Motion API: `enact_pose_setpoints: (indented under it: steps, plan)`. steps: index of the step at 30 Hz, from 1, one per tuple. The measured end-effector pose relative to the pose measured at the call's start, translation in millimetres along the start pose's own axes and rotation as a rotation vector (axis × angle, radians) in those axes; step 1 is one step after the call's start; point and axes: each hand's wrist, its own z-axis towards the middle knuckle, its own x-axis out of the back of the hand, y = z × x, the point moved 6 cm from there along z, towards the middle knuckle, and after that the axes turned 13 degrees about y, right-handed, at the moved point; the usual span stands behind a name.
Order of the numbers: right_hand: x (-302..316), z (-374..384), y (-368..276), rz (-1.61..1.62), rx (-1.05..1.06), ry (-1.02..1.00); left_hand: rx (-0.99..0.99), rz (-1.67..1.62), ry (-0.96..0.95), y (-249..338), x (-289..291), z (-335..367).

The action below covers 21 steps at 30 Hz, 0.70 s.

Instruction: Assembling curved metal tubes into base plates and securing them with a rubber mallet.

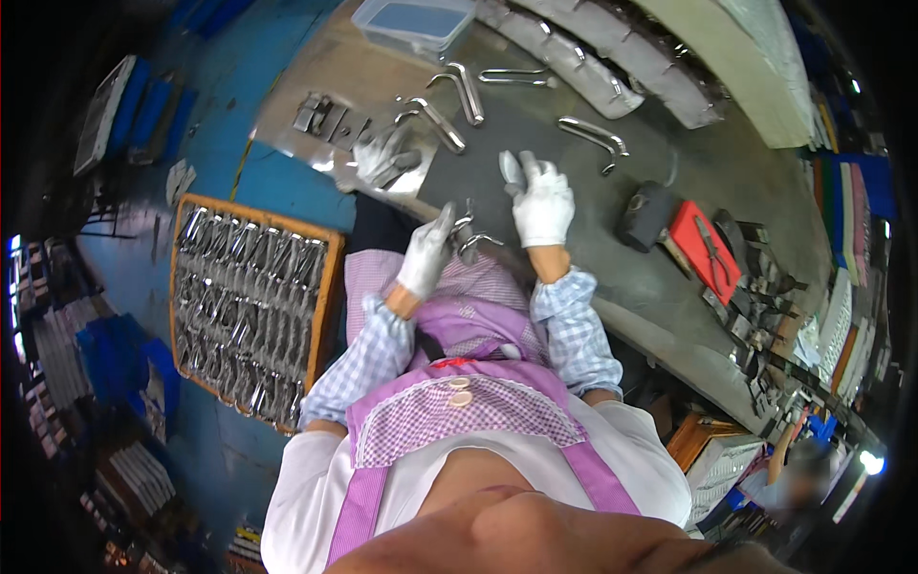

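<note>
My left hand (427,253), in a white work glove, is closed on a shiny bent metal tube piece (466,232) at the table's near edge, over my lap. The tube's lower end curves toward me. To its right, my right hand (543,205), gloved with grey fingertips, is over the dark mat (478,177) with fingers apart and nothing visible in them. Beyond the hands lie several similar bent tubes, among them one at the far left (442,127), one behind it (469,94) and one on the right (598,137).
A crumpled glove (383,156) and metal blocks (323,117) lie at the table's left corner. Left of me stands a wooden-framed tray (333,277) full of metal parts. A clear plastic box (413,40), black block (643,216), red tray with pliers (701,251) and wrapped bundles (564,65) surround the mat.
</note>
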Motion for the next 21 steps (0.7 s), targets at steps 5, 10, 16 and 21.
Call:
enact_pose_setpoints:
  steps: [5, 10, 16, 21]
  plan:
    - [-10.6, 13.3, 14.8, 0.236, -0.184, -0.195, 0.702, -0.807, 0.156, -27.9, -18.8, -16.3]
    - [4.1, -15.0, 21.2, -0.02, 0.026, 0.177, 0.795, -1.068, 0.253, -18.5, -13.2, -18.0]
    - [-3.9, -26.9, 22.6, 0.157, -0.284, -0.146, 0.671, -0.841, 0.203, -20.1, -10.9, -16.9]
    - [0.5, -72.0, -2.8, 0.977, -0.335, -0.322, 0.776, -0.78, 0.11, -8.8, -10.1, -19.7]
